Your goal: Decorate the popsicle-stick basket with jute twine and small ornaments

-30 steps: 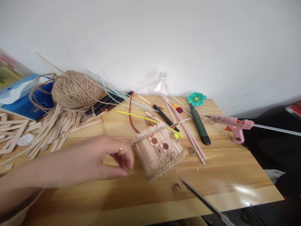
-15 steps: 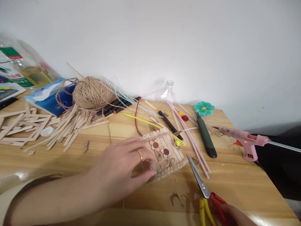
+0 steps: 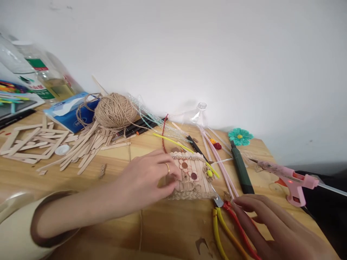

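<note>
My left hand point(image 3: 154, 173), with a ring on one finger, is closed at the left edge of a small craft-stick panel point(image 3: 200, 184). Round dark-centred flowers and a yellow bead decorate the panel, and braided twine trims its top and bottom edges. My right hand point(image 3: 279, 224) hovers over the red handles of a pair of scissors point(image 3: 218, 202), its thumb and index tips pressed together. Whatever lies between those tips is too small to make out. The scissors' blades run up to the panel's lower right corner, partly hidden. Yellow tool handles point(image 3: 217, 231) lie beside them.
A pink glue gun point(image 3: 292, 178) rests at the right edge, near a green-handled tool point(image 3: 241, 173) and a teal flower point(image 3: 240, 136). Pink straws point(image 3: 221, 164) lie behind the scissors. On the left are a twine ball point(image 3: 115, 110), loose craft sticks point(image 3: 40, 141) and bottles point(image 3: 58, 86).
My right hand has let go of the scissors, which now lie farther left against the panel. The panel has turned and sits more level. My left hand stays at its left edge.
</note>
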